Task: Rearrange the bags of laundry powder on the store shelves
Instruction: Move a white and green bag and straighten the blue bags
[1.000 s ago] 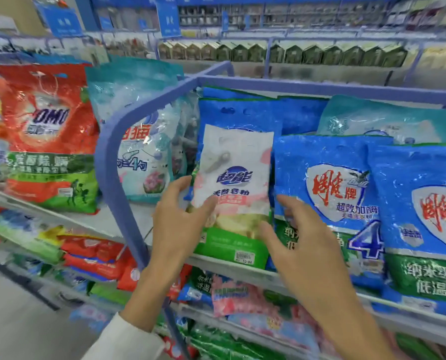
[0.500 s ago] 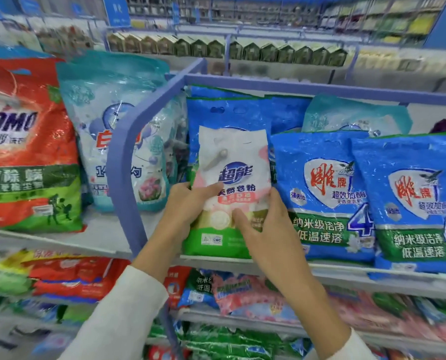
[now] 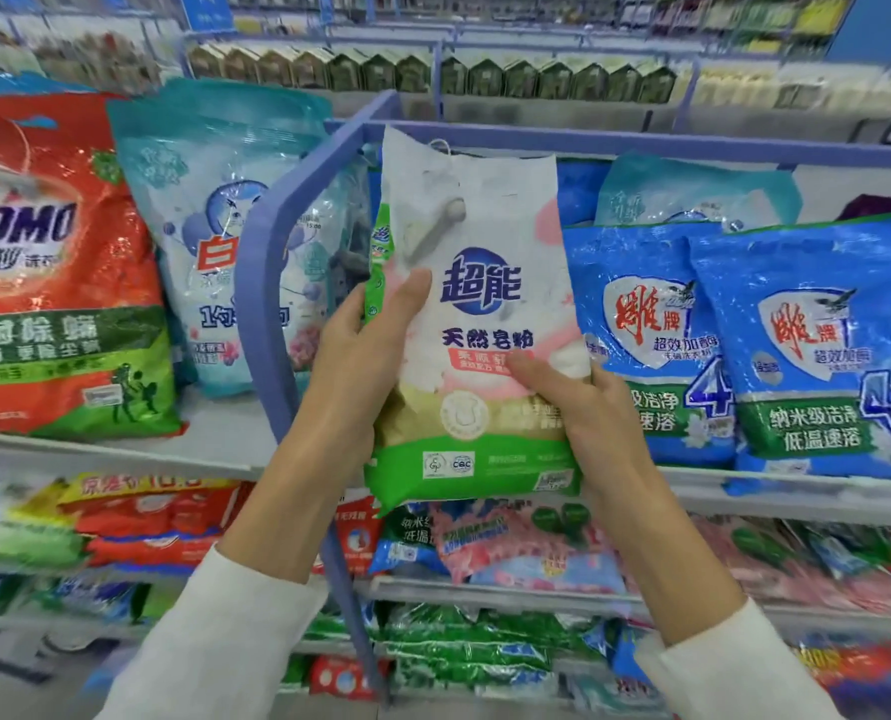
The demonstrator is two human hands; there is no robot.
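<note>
A white, pink and green bag of laundry powder (image 3: 477, 314) is held upright in front of the upper shelf, lifted off it. My left hand (image 3: 360, 366) grips its left edge, thumb across the front. My right hand (image 3: 583, 402) grips its lower right side, thumb on the front. Two blue bags (image 3: 646, 324) (image 3: 807, 335) stand on the shelf to the right. A teal bag (image 3: 209, 236) and a red OMO bag (image 3: 48, 262) stand to the left.
A lavender metal divider frame (image 3: 261, 283) curves down between the teal bag and the held bag. The white shelf edge (image 3: 121, 449) runs below. Lower shelves hold several flat bags (image 3: 511, 543). More shelving with green boxes (image 3: 433, 70) stands behind.
Both hands took hold of the white bag and lifted it up and toward me, off the shelf. The view moved closer and to the left.
</note>
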